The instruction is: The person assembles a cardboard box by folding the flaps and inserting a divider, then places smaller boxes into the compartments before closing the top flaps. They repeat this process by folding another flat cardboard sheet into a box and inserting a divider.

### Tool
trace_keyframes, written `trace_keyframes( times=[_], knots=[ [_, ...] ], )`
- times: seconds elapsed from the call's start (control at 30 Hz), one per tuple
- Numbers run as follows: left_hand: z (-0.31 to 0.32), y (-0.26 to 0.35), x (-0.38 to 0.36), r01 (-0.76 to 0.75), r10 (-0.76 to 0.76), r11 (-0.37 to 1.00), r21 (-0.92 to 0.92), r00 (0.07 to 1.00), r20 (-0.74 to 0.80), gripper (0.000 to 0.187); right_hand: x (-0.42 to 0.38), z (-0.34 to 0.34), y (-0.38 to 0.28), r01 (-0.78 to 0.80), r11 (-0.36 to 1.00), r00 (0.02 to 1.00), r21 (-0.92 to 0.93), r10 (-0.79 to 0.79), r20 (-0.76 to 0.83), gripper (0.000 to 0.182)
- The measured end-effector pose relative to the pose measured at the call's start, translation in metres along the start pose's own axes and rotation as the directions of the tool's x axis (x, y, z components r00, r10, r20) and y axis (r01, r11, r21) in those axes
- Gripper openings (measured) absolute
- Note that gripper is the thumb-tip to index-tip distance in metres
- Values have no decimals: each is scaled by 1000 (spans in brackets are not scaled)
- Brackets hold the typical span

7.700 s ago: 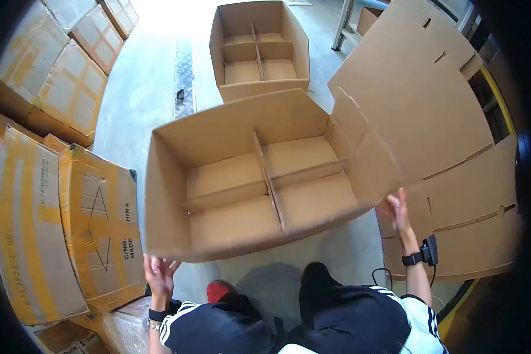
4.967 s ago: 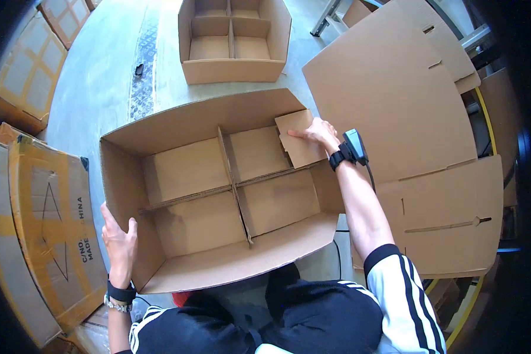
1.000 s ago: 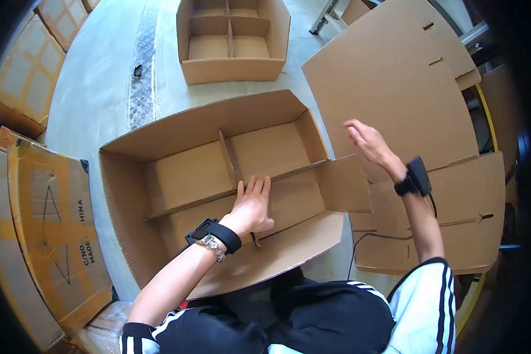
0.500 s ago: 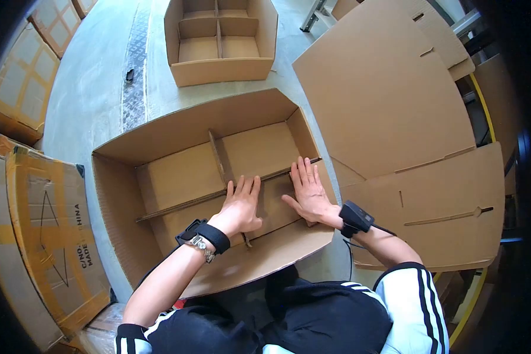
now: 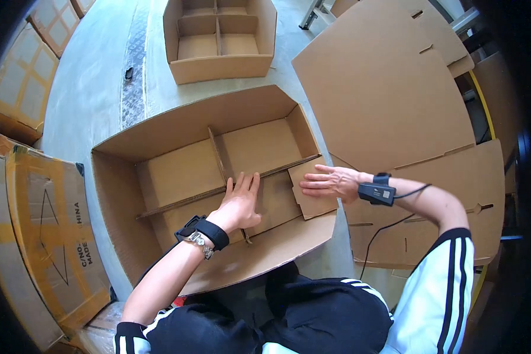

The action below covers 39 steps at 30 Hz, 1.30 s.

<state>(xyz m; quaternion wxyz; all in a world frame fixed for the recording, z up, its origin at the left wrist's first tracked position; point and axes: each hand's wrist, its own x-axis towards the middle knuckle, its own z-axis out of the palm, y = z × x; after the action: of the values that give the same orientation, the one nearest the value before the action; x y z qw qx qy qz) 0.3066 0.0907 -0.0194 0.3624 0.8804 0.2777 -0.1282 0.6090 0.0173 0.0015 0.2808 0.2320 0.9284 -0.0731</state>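
Note:
A brown cardboard box [image 5: 215,109] with its top open lies in front of me, with crossing cardboard dividers [image 5: 180,203] inside it. My left hand [image 5: 240,203] is open, fingers stretched forward onto the long divider near where the dividers cross. On the right side of the box, a cardboard flap [image 5: 304,197] with a stepped edge tilts inward over the near right compartment. My right hand [image 5: 331,184] lies on that flap from outside, fingers extended and pointing left, holding nothing. Black straps with small devices are around both wrists.
Beyond stands another divided cardboard box [image 5: 221,69]. Large flat cardboard sheets [image 5: 389,100] with slots lie to the right. Taped cartons [image 5: 59,236] line the left side. A thin black cable [image 5: 369,248] hangs from my right wrist.
My right hand has moved from over the divider's right end to the outer right side, turning to point left. The flap now shows, tilted inward. My left hand has hardly moved.

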Motion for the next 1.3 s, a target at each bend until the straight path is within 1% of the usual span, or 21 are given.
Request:
trace_keyframes(
  times=[0.03,0.13,0.17,0.23,0.3,0.4,0.43,0.5,0.53,0.63,0.7,0.73,0.8,0.83,0.9,0.93,1.0,1.03,1.1,1.2,1.3],
  knots=[
    [0,0,0,-1,1,1000,-1,1000,1,95,3,5,8,70,989,997,-128,-75,-34,73],
    [-1,0,-1,-4,4,1000,-6,1000,-2,96,22,42,15,192,933,972,-305,-223,-71,52],
    [-1,-1,-1,-4,4,1000,-7,1000,-6,96,32,63,8,220,935,966,-279,-248,-71,50],
    [4,-3,1,-10,10,1000,-3,999,-35,96,39,64,11,282,943,958,-178,-288,-7,48],
    [8,-6,2,-10,10,1000,-2,998,-58,96,42,61,18,331,943,938,-4,-329,109,47],
    [10,-6,2,-15,14,1000,-10,997,-79,97,43,69,17,363,932,932,15,-363,-13,19],
    [9,-5,1,-14,13,1000,-9,997,-80,97,44,64,17,354,935,934,10,-354,42,16],
    [7,-3,2,-14,14,1000,-4,997,-82,96,43,64,17,345,939,937,7,-344,64,9],
    [7,-2,2,-13,13,1000,-2,996,-84,96,46,76,19,346,938,938,9,-346,32,5],
    [8,-1,1,-13,13,1000,0,996,-91,96,46,86,16,323,946,946,-11,-324,-34,6],
    [8,-1,0,-15,15,1000,2,995,-95,96,46,86,16,306,952,952,-13,-306,15,7],
    [8,-1,0,-16,16,1000,5,995,-96,96,48,84,16,300,954,951,-4,-299,79,7],
    [6,-1,1,-14,15,1000,5,996,-93,95,50,83,16,244,963,961,115,-256,105,7],
    [6,-1,1,-12,11,1000,-2,996,-87,95,50,83,17,198,953,973,228,-220,72,7],
    [5,0,2,-7,6,1000,-15,997,-76,96,49,75,17,171,951,981,259,-190,49,8],
    [5,0,2,-7,6,1000,-20,998,-69,96,46,65,16,187,966,978,179,-199,54,8],
    [4,0,3,-1,0,1000,-22,998,-61,96,47,56,16,209,972,967,111,-222,123,9],
    [5,0,2,2,-3,1000,-21,998,-60,96,49,56,18,215,969,953,125,-236,188,10],
    [6,0,2,3,-3,1000,-15,999,-47,96,46,60,16,189,975,949,114,-211,233,12],
    [5,-2,3,3,-3,1000,-1,999,-36,96,40,84,12,120,992,983,38,-124,132,12],
    [7,-4,3,-2,2,1000,0,999,-34,95,33,116,13,80,996,994,-25,-82,-72,9]
  ],
)
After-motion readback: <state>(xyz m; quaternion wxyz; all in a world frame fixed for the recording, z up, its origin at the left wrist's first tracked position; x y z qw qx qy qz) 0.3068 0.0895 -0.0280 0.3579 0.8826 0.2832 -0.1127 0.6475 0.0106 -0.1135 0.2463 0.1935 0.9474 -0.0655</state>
